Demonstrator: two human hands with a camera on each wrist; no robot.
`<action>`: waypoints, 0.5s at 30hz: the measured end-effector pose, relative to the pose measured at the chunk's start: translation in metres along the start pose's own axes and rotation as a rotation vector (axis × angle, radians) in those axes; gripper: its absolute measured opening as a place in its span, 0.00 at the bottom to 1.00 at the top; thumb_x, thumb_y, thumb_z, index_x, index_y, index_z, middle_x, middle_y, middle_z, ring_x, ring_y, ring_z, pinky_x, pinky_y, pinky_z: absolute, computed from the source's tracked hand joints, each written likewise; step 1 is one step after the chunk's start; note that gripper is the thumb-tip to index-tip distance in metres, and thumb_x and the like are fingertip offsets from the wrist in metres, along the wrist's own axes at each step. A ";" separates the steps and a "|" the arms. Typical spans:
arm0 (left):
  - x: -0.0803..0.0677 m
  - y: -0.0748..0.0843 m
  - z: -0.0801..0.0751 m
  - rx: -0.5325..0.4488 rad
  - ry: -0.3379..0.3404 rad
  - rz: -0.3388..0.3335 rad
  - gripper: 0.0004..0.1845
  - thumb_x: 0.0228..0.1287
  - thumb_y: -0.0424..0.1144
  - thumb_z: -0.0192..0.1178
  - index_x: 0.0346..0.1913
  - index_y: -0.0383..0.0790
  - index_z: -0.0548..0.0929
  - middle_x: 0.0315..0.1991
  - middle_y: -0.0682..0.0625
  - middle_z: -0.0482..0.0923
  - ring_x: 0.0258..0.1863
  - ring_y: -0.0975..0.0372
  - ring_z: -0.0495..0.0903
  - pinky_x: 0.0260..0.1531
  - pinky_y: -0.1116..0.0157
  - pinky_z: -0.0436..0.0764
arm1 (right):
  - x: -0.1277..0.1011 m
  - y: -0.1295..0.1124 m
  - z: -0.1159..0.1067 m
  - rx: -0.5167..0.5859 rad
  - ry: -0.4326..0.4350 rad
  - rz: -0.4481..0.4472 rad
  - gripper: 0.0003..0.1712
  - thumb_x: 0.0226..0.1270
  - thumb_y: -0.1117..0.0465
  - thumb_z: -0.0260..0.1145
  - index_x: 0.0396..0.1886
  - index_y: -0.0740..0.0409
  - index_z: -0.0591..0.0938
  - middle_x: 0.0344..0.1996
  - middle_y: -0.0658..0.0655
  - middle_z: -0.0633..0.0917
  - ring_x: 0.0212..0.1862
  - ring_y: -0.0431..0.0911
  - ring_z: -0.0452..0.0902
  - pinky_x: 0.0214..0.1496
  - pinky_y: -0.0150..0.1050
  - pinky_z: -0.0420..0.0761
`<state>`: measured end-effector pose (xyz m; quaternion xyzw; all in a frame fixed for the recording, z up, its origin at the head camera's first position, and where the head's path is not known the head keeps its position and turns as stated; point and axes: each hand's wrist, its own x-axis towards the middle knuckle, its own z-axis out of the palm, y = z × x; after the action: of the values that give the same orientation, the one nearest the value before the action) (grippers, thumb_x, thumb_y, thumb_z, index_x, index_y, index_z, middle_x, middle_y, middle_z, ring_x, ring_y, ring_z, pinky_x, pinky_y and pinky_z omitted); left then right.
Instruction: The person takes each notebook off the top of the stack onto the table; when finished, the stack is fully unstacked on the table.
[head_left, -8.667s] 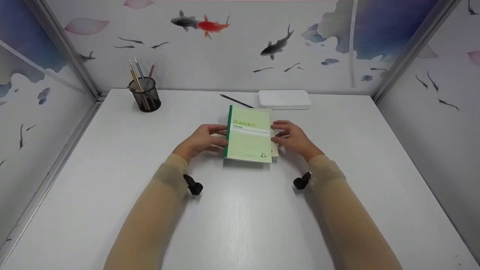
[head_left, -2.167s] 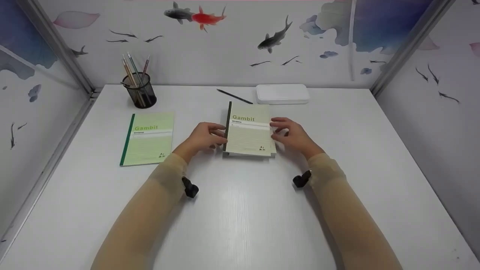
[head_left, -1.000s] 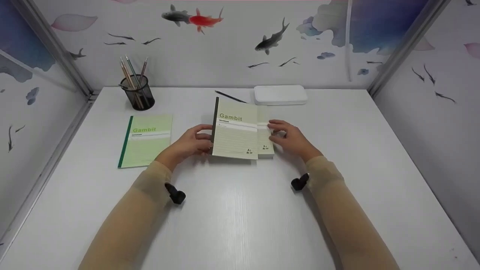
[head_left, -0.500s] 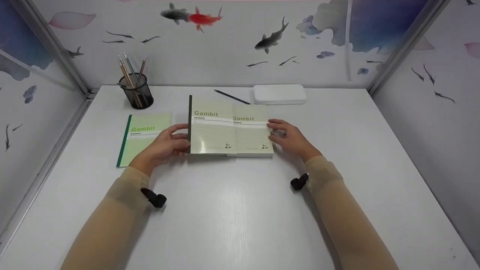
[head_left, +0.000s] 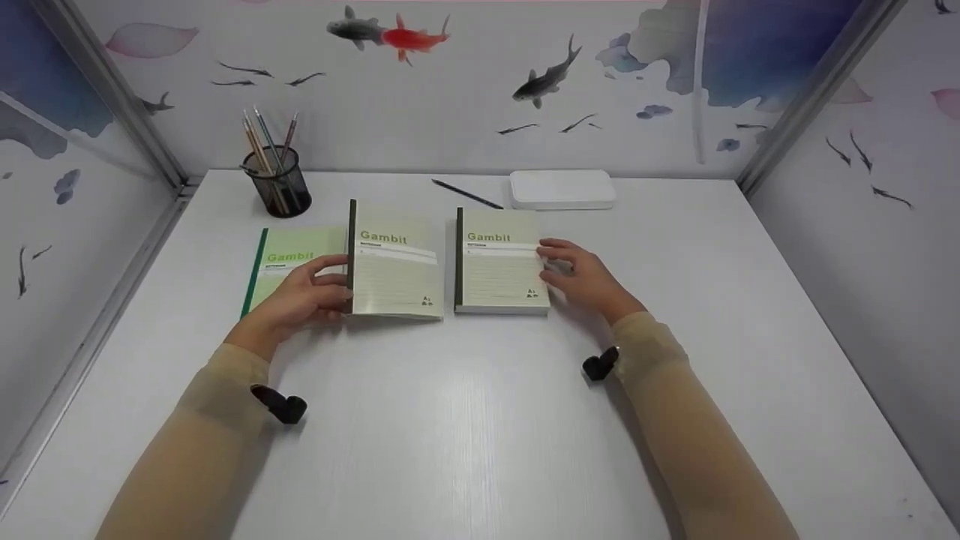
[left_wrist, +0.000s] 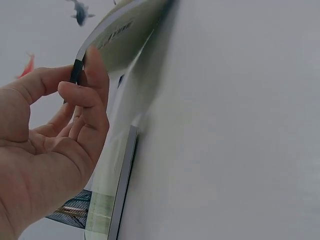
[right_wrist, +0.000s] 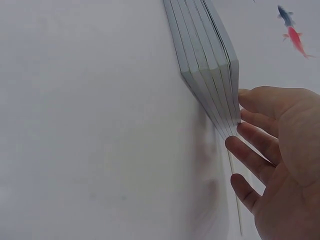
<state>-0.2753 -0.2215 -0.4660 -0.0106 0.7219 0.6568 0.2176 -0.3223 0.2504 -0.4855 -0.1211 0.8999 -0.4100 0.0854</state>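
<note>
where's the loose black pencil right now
In the head view the black pencil lies on the white table near its far edge, just left of the white box and behind the stack of notebooks, well right of the pen cup.

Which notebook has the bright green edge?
The far-left notebook, lying flat partly under the left hand. The other covers have dark spines and paler covers.

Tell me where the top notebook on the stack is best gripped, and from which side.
Judging by the pose, top notebook is best pinched at its dark spine edge, from the left: right hand steadies the page side, and left hand holds carried notebook that way.
</note>
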 end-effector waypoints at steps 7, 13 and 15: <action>0.000 -0.001 -0.003 0.111 0.013 -0.019 0.40 0.69 0.32 0.64 0.80 0.48 0.60 0.65 0.41 0.76 0.42 0.60 0.84 0.37 0.65 0.84 | 0.000 -0.001 0.000 0.005 -0.003 0.007 0.30 0.76 0.54 0.66 0.75 0.52 0.74 0.79 0.45 0.66 0.81 0.50 0.58 0.81 0.55 0.60; 0.002 0.000 0.000 0.299 0.036 -0.035 0.42 0.67 0.37 0.68 0.80 0.46 0.60 0.68 0.39 0.74 0.49 0.57 0.82 0.44 0.64 0.83 | 0.000 -0.002 0.001 0.002 -0.002 0.015 0.30 0.76 0.54 0.66 0.74 0.52 0.74 0.79 0.45 0.66 0.82 0.50 0.56 0.81 0.55 0.60; 0.003 0.000 0.001 0.374 0.056 -0.023 0.41 0.66 0.37 0.69 0.79 0.44 0.62 0.68 0.39 0.75 0.53 0.55 0.80 0.46 0.63 0.81 | 0.001 -0.002 0.001 0.003 -0.002 0.018 0.30 0.76 0.54 0.66 0.74 0.52 0.74 0.79 0.45 0.66 0.82 0.50 0.56 0.82 0.55 0.59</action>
<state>-0.2774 -0.2198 -0.4670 0.0036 0.8370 0.5080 0.2032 -0.3225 0.2485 -0.4846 -0.1133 0.9003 -0.4106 0.0900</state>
